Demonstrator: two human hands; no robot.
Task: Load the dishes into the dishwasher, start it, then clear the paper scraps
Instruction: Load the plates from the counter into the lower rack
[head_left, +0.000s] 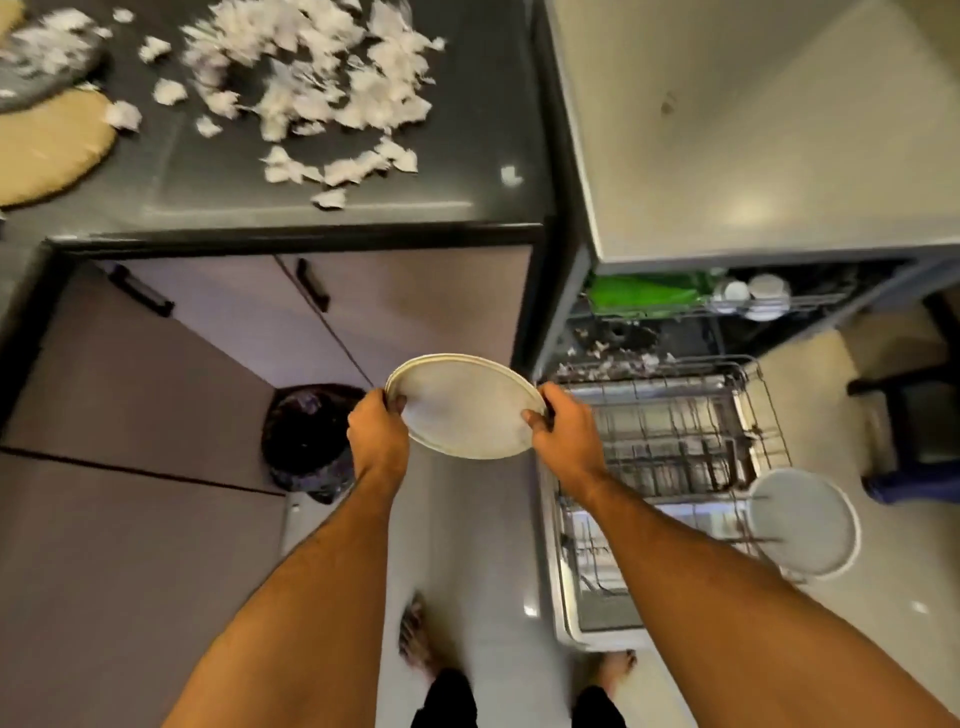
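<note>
Both hands grasp one pale plate by its rim — left hand, right hand — just left of the dishwasher's pulled-out lower rack. Another plate stands in that rack's right side.

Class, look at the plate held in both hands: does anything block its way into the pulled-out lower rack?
Nothing visible does. The plate hangs left of the lower rack, whose near tines stand bare; another plate sits only at its right edge.

Plates: pale, matt, smooth. Rack: metal wire. Counter: dark, glossy. Scraps: white torn paper. Floor: glossy tile. Bin liner: shiny black plastic.
</note>
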